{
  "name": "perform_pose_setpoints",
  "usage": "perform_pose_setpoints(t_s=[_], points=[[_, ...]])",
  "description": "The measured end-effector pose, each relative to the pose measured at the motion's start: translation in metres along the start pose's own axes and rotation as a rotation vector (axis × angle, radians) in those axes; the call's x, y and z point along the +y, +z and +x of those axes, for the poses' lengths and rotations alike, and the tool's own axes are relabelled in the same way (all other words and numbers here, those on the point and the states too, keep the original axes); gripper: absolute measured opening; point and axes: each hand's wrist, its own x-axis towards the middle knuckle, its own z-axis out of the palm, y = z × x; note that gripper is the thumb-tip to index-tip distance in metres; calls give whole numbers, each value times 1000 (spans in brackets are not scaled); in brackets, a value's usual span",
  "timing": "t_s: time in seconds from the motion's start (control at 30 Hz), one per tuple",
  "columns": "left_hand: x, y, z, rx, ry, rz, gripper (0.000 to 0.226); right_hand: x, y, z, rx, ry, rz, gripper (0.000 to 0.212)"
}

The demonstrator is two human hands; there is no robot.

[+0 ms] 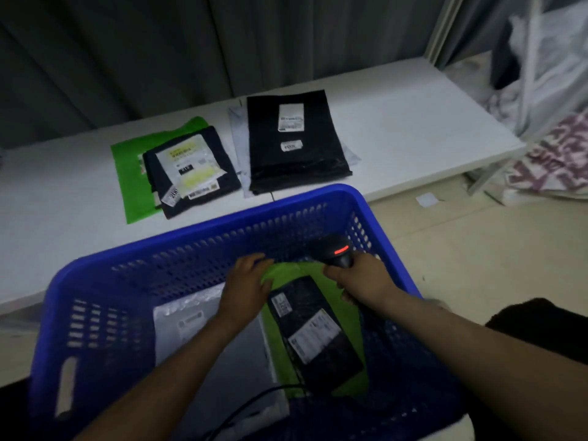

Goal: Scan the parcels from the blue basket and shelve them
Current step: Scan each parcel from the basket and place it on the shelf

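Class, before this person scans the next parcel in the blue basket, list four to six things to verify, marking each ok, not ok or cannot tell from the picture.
1. Scanner gripped in right hand: ok.
2. Scanner powered, red light showing: ok.
3. Black parcel in blue basket lies label up: ok.
4. Left hand clear of that label: ok.
5. Scanner aimed at the label: cannot tell.
6. Bare space on white shelf beside shelved parcels: ok.
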Motion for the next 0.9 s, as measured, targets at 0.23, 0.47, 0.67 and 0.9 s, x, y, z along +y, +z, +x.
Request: perform_pose_setpoints(t_s=[0.23, 0.47, 0.67, 0.9], points=[[-10, 100, -27, -558, -343, 1, 72, 52, 2, -5, -59, 94, -35, 29], [-39, 158, 2, -563, -384, 90, 70, 77, -8, 6, -81, 155, 7, 32], [-44, 182, 17, -448, -493, -18, 53, 86, -3, 12, -108, 172, 5, 32], [-29, 149, -4, -368, -543, -292, 28, 76, -3, 15, -102, 155, 49, 28]])
